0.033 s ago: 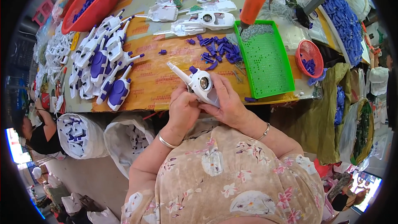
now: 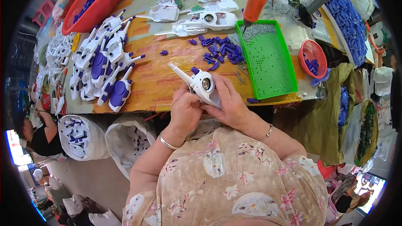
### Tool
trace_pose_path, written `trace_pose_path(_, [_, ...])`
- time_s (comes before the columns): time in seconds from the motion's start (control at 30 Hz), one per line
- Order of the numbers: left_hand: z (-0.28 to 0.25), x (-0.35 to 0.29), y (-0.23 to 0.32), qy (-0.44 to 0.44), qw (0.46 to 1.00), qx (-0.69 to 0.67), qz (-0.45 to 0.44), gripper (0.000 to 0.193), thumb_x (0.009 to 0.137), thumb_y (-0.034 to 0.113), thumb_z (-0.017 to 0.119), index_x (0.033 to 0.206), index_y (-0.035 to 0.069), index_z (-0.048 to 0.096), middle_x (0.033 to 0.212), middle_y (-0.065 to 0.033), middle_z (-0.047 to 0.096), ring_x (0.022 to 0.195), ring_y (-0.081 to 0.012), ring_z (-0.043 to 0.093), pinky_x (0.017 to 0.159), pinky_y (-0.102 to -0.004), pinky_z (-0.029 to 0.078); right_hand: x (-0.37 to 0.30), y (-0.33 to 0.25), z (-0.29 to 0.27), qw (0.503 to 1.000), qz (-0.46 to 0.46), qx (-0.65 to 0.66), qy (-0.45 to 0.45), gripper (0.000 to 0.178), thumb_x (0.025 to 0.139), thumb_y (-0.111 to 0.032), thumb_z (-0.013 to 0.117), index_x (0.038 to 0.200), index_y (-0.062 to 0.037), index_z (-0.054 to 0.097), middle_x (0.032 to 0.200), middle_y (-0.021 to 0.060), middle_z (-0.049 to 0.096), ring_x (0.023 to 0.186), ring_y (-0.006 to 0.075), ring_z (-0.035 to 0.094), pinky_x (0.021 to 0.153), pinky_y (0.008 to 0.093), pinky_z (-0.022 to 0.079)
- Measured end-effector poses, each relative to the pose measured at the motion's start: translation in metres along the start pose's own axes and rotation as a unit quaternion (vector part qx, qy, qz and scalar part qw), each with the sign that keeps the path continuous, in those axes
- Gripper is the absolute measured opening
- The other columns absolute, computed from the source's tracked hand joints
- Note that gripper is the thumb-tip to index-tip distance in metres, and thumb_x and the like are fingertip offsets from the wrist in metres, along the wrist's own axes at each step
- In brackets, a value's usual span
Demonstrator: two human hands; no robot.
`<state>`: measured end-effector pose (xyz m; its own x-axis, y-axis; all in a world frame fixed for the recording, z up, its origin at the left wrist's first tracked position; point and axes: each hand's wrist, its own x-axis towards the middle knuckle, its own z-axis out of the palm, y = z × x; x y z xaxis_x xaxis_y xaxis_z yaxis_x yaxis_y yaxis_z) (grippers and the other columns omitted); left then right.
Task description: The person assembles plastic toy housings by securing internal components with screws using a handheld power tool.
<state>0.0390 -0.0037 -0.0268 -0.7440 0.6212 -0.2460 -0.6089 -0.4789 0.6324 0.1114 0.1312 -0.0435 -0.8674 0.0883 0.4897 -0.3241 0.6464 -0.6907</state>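
Note:
Between both hands, just over the table's near edge, is a white plastic toy gun housing (image 2: 202,85) with a round metal-coloured speaker in its face, a purple piece on top and a long barrel pointing up and left. My left hand (image 2: 185,105) is closed round its left side and underside. The fingers of my right hand (image 2: 230,100) press along its right side, thumb beneath. Beyond it lies a loose pile of small purple plastic parts (image 2: 226,50). To the right stands a green tray (image 2: 272,67) of small screws, with an orange electric screwdriver (image 2: 259,0) hanging over its far left corner.
White-and-purple toy guns (image 2: 102,65) are heaped at left, near a red basket (image 2: 94,14). Open white housings (image 2: 217,19) lie at the back. A small red basket (image 2: 312,60) sits at right. White sacks (image 2: 90,138) stand below the table; another person's arm (image 2: 48,119) shows far left.

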Motion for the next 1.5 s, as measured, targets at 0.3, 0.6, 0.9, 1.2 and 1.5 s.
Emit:
trace_pose_path(0.3, [-0.002,0.026,0.016,-0.021,0.991,0.126,0.046,0.035,0.089,0.013,0.048,0.120,-0.004,0.050,0.113,-0.0096,0.058,0.104,-0.0194,0.056,0.095,-0.0329,0.041,-0.001,0.008,-0.004,0.996,0.008,-0.031,0.082,0.076,0.072,-0.011,0.072,0.131,0.0123,0.030,0.115,0.0290,0.048,0.100,0.0414,0.055,0.081,0.0397,0.051])
trace_pose_path(0.6, [0.001,0.098,0.015,-0.162,0.490,0.768,0.379,0.018,0.072,-0.004,0.058,0.088,0.002,0.061,0.082,-0.0132,0.055,0.077,-0.0301,0.056,0.066,-0.0373,0.047,0.005,0.003,-0.046,0.984,0.006,-0.069,0.166,0.073,0.073,-0.009,0.072,0.130,0.0141,0.033,0.111,0.0269,0.051,0.094,0.0366,0.056,0.081,0.0377,0.048])
trace_pose_path(0.9, [-0.016,0.077,0.040,-0.050,0.645,0.693,0.318,0.009,0.078,0.003,0.058,0.087,0.002,0.059,0.081,-0.0111,0.056,0.072,-0.0253,0.056,0.064,-0.0344,0.046,-0.001,0.003,-0.060,0.978,0.010,-0.082,0.189,0.069,0.073,-0.009,0.071,0.127,0.0144,0.035,0.108,0.0256,0.052,0.094,0.0351,0.056,0.080,0.0372,0.049])
trace_pose_path(1.2, [-0.046,0.005,0.051,0.089,0.931,0.342,0.090,0.018,0.089,0.008,0.055,0.105,0.002,0.061,0.075,0.0012,0.056,0.056,-0.0027,0.046,0.047,-0.0167,0.035,0.003,-0.010,-0.008,0.997,0.039,0.064,-0.001,0.070,0.075,-0.010,0.068,0.131,0.0095,0.030,0.115,0.0254,0.048,0.105,0.0395,0.052,0.089,0.0397,0.045])
trace_pose_path(1.5, [-0.034,-0.005,0.031,0.075,0.911,0.375,0.154,0.031,0.087,0.001,0.057,0.117,-0.003,0.056,0.094,-0.0040,0.061,0.074,-0.0059,0.052,0.064,-0.0195,0.044,0.007,0.004,0.007,0.996,0.067,0.036,0.045,0.067,0.072,-0.010,0.072,0.129,0.0038,0.039,0.108,0.0213,0.054,0.096,0.0332,0.057,0.081,0.0362,0.047])
